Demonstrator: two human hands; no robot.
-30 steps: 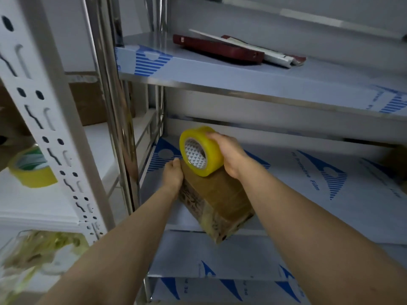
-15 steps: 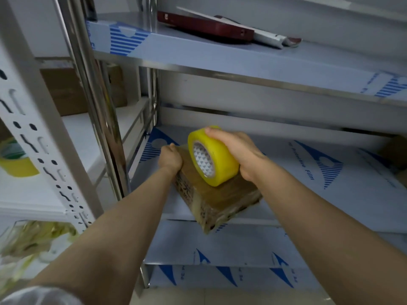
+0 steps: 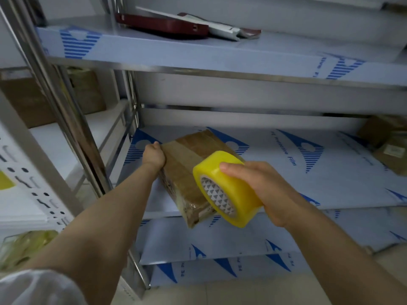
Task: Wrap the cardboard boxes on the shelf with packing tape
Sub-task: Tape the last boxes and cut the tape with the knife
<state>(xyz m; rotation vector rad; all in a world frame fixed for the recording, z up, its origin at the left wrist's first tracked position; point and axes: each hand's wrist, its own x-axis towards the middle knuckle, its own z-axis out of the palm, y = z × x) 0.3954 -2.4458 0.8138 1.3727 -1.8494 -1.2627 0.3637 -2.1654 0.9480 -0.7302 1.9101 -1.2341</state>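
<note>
- The cardboard box [image 3: 189, 172] is seen on the middle shelf [image 3: 330, 177], turned at an angle, with its near corner jutting out past the shelf's front edge.
- Glossy tape is seen across the box's top and round its near corner.
- The box's far left edge is gripped by the left hand [image 3: 154, 154], with the fingers curled over it.
- The yellow tape roll [image 3: 229, 194] is gripped by the right hand [image 3: 262, 190]; the fingers are wrapped over its outer face, and the patterned core is turned towards the camera.
- The roll is held in front of the box's near right side. Whether a strip runs from roll to box cannot be told.
- On the upper shelf [image 3: 198, 56] a flat dark red object [image 3: 163, 26] is seen, with a white flat piece [image 3: 222, 29] just beside it.
- More cardboard boxes [image 3: 387, 146] are seen at the far right of the middle shelf, well apart from the gripped one.
- A steel post [image 3: 66, 106] and a white perforated upright [image 3: 33, 183] are seen at the left.
- A white sleeve [image 3: 37, 287] is seen on the left arm.
</note>
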